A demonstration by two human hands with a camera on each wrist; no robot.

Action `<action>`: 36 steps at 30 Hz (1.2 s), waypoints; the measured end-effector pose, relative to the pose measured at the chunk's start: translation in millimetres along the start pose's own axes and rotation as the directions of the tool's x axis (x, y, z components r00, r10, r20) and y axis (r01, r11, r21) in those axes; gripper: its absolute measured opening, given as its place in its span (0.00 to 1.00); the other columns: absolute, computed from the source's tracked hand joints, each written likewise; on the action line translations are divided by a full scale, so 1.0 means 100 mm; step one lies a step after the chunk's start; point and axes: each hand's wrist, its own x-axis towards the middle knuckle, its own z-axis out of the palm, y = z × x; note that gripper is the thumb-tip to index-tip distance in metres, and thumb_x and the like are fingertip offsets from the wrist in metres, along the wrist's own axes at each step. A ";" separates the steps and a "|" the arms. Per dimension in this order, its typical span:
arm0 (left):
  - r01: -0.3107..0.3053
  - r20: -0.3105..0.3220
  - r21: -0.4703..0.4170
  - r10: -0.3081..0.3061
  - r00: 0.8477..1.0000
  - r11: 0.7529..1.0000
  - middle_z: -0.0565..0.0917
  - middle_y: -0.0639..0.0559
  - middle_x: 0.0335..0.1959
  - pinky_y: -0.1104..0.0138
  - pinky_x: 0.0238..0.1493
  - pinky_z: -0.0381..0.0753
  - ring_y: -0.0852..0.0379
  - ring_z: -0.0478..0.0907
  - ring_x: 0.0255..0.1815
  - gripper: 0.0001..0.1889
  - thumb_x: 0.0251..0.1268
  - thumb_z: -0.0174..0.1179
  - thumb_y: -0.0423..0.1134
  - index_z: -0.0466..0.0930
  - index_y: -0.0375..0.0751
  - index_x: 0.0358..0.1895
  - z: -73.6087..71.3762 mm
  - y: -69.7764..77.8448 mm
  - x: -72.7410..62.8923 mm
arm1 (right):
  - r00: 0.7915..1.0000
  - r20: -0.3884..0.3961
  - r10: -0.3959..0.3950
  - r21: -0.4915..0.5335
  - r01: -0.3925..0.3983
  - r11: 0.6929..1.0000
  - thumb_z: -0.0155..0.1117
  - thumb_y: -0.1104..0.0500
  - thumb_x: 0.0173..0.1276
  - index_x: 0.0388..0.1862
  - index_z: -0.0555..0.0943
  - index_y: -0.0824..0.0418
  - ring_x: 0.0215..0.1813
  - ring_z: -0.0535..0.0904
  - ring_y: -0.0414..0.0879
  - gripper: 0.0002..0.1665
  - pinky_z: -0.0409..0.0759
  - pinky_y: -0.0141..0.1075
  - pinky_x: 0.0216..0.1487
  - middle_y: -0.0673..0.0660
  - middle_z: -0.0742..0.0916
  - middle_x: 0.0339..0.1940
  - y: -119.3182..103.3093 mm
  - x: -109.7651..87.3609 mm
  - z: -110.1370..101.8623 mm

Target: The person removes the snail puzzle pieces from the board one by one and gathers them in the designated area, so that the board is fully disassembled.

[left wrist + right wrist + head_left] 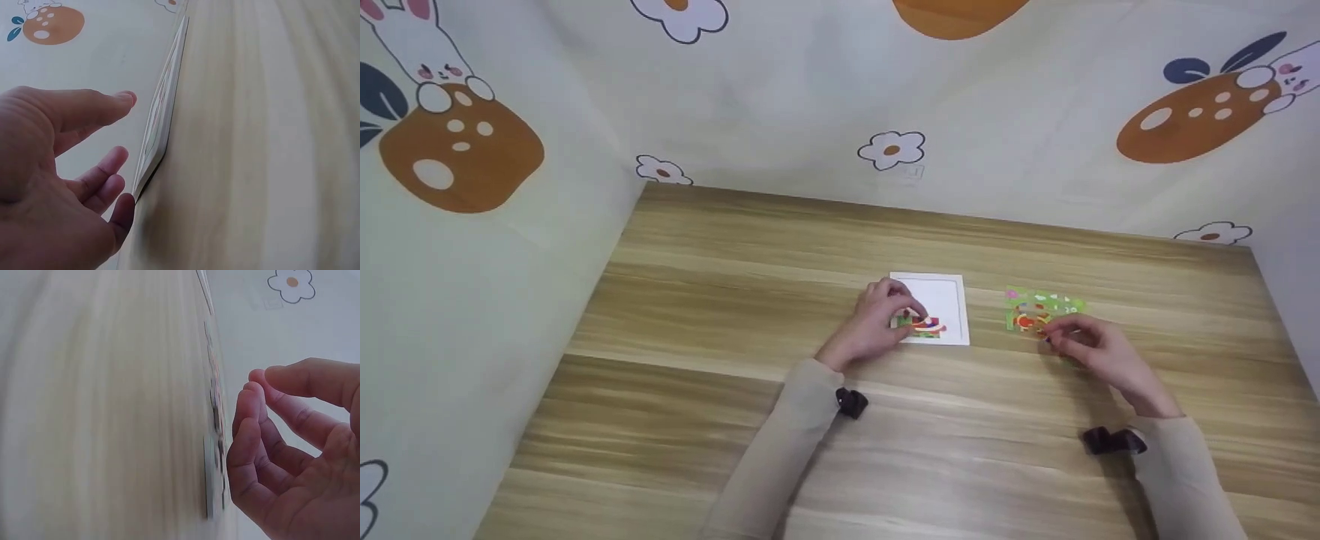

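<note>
A white square tray (949, 292) with a raised rim lies on the wooden tabletop, several colourful puzzle-like pieces (926, 328) in its lower left part. Over its left side rests my left hand (877, 319), its fingertips right at those pieces; the left wrist view shows thumb and fingers apart. To the right lies a group of flat, bright green and red pieces (1031, 307). My right hand (1099, 349) is at their lower right corner, thumb and forefinger brought together. A small dark spot shows at those fingertips, but I cannot tell whether they pinch a piece.
The wooden tabletop (675, 315) is bordered by pale cloth walls (780, 105) printed with flowers, rabbits and oranges. Dark straps (851, 403) sit at both wrists, over beige sleeves (769, 465).
</note>
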 end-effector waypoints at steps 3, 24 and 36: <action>0.007 -0.011 0.008 -0.007 1.000 1.000 0.68 0.46 0.57 0.54 0.63 0.55 0.47 0.60 0.61 0.13 0.58 0.65 0.33 0.84 0.46 0.47 -0.04 -0.04 -0.02 | 0.999 0.013 -0.033 0.008 0.033 0.999 0.59 0.67 0.69 0.53 0.76 0.76 0.43 0.81 0.41 0.16 0.78 0.31 0.40 0.68 0.83 0.47 -0.06 0.06 0.08; 0.007 -0.007 -0.110 -0.008 1.000 0.994 0.74 0.50 0.51 0.57 0.59 0.59 0.50 0.64 0.55 0.14 0.53 0.68 0.30 0.85 0.44 0.44 -0.04 -0.21 -0.05 | 0.983 0.131 -0.126 0.067 0.118 0.991 0.60 0.66 0.68 0.51 0.78 0.75 0.45 0.80 0.47 0.16 0.79 0.33 0.43 0.67 0.83 0.44 -0.38 0.41 0.59; 0.026 0.012 -0.101 -0.025 1.000 0.995 0.73 0.50 0.52 0.56 0.60 0.59 0.50 0.63 0.57 0.15 0.53 0.67 0.31 0.85 0.46 0.45 -0.05 -0.20 -0.04 | 0.959 0.251 -0.130 -0.018 0.138 0.990 0.59 0.65 0.68 0.55 0.77 0.71 0.48 0.79 0.50 0.18 0.77 0.31 0.45 0.65 0.82 0.50 -0.51 0.54 0.82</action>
